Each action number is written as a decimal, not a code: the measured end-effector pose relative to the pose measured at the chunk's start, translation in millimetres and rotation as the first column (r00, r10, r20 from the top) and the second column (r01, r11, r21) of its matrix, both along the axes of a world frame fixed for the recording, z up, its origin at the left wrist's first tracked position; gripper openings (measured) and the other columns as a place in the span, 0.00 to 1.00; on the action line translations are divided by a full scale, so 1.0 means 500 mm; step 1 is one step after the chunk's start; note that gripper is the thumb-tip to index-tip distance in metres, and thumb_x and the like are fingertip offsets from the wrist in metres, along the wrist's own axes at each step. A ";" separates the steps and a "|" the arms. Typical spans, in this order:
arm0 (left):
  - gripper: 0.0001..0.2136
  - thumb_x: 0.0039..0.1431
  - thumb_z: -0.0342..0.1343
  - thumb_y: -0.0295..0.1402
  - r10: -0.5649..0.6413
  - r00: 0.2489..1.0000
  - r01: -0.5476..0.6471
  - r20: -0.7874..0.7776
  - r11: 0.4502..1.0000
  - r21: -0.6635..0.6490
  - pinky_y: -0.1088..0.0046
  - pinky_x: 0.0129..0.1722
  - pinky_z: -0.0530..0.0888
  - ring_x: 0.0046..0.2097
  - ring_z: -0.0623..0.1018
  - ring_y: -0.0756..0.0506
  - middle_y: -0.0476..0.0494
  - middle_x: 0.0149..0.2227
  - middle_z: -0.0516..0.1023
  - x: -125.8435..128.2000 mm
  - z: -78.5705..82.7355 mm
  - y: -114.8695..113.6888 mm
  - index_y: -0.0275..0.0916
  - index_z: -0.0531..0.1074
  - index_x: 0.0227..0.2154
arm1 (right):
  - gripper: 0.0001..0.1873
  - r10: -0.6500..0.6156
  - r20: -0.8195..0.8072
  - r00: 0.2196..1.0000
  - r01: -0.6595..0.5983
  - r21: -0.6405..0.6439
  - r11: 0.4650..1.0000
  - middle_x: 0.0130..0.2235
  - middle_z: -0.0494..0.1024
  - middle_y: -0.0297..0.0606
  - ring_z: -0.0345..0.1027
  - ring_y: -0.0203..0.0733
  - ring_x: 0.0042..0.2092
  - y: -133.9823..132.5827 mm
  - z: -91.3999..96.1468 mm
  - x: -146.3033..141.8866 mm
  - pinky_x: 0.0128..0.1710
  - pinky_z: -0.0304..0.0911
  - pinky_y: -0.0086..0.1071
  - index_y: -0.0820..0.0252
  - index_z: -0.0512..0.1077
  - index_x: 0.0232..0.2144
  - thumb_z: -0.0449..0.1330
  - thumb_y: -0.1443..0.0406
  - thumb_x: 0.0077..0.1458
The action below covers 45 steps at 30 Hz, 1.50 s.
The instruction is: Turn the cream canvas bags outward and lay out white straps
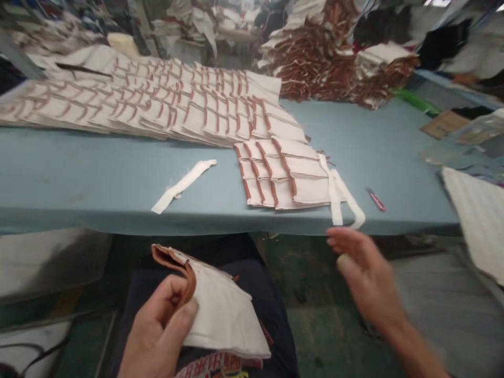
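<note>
Head view, nearest me: my left hand (157, 325) is closed on a stack (224, 315) of white cloth pieces. The thumb presses on top beside the stack's brown-trimmed edge, with the fingers beneath. The stack sits over my lap (252, 262), below the front edge of the worktop (79, 178). My right hand (366, 278) is open and holds nothing, its fingers loosely spread and blurred, just under that edge. Directly above its fingertips, two white strips (340, 202) lie on the worktop and reach its edge. They touch a small batch (283, 173) of overlapped trimmed pieces. A small red tool (377, 199) lies just right of the strips. A loose strip (183, 185) lies apart to the left of the batch. Farther back, long fanned rows (137, 105) of the same pieces cover the left of the worktop, their near corner meeting the batch. At the far edge stand piles (326, 58) of trimmed pieces. What lies behind them is too blurred to tell.
</note>
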<state>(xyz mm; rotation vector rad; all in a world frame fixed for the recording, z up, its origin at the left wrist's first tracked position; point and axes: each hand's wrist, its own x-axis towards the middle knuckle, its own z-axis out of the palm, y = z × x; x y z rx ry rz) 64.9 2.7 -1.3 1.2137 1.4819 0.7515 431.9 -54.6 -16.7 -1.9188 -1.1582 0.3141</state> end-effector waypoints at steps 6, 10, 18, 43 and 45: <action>0.16 0.61 0.65 0.51 0.034 0.992 -0.032 0.125 0.999 -0.016 0.73 0.30 0.72 0.30 0.75 0.45 0.52 0.28 0.78 0.025 -0.007 -0.004 0.43 0.76 0.34 | 0.15 0.418 0.425 0.803 -0.545 0.241 0.803 0.45 0.88 0.47 0.86 0.50 0.44 -0.011 -0.048 -0.357 0.43 0.82 0.40 0.57 0.74 0.55 0.64 0.58 0.72; 0.18 0.69 0.60 0.52 0.088 0.982 -0.087 0.165 0.996 -0.010 0.72 0.32 0.73 0.31 0.74 0.45 0.52 0.28 0.76 -0.008 -0.022 -0.021 0.43 0.74 0.31 | 0.06 0.450 0.418 0.789 -0.584 0.285 0.760 0.34 0.85 0.38 0.83 0.41 0.32 0.034 -0.063 -0.388 0.33 0.76 0.32 0.55 0.72 0.47 0.55 0.64 0.80; 0.10 0.72 0.57 0.34 0.112 0.929 0.142 -0.354 0.773 0.618 0.63 0.57 0.81 0.52 0.85 0.39 0.43 0.53 0.85 -0.141 -0.130 -0.014 0.45 0.76 0.52 | 0.06 0.568 0.405 0.717 -0.678 0.215 0.703 0.32 0.84 0.38 0.80 0.38 0.30 0.016 -0.064 -0.361 0.29 0.71 0.29 0.55 0.73 0.46 0.57 0.64 0.80; 0.10 0.61 0.58 0.38 -0.306 0.945 0.327 -0.118 0.909 0.259 0.70 0.34 0.81 0.33 0.86 0.39 0.45 0.31 0.88 -0.114 0.031 0.033 0.46 0.83 0.29 | 0.14 0.792 0.198 0.578 -0.811 0.024 0.585 0.34 0.81 0.36 0.75 0.37 0.32 0.087 -0.012 -0.390 0.32 0.64 0.30 0.57 0.77 0.42 0.60 0.55 0.80; 0.11 0.61 0.59 0.39 -0.279 0.950 0.306 -0.139 0.916 0.258 0.70 0.31 0.79 0.31 0.85 0.39 0.46 0.29 0.87 -0.121 0.046 0.035 0.46 0.82 0.27 | 0.12 0.793 0.074 0.605 -0.796 0.041 0.603 0.34 0.81 0.34 0.72 0.36 0.31 0.095 -0.002 -0.402 0.32 0.63 0.29 0.57 0.77 0.42 0.64 0.56 0.77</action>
